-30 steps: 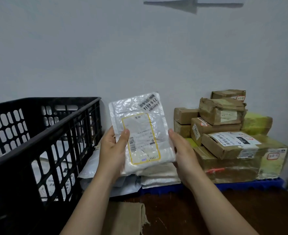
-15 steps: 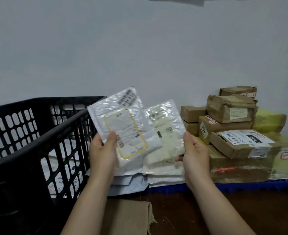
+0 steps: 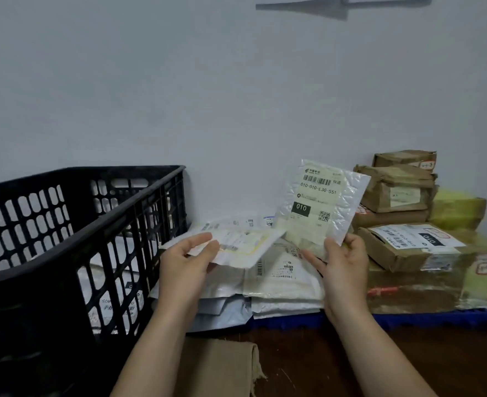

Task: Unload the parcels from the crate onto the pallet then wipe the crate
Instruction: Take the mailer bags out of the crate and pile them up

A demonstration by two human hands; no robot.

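From the head camera: the left hand (image 3: 186,262) pinches a white mailer (image 3: 245,247) held flat, while the right hand (image 3: 344,266) grips a silver mailer (image 3: 319,202) upright by its lower edge. The black crate (image 3: 79,224) stands left of the left hand; the blue pallet (image 3: 425,318) lies below the right hand.

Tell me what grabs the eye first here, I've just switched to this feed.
The two mailers held up mid-frame: the right hand grips a silver bubble mailer upright, its 010 label facing the camera, while the left hand holds a yellow-bordered mailer nearly flat. Next, the black crate at left, with parcels showing through its lattice, and the brown boxes stacked on the blue pallet at right.
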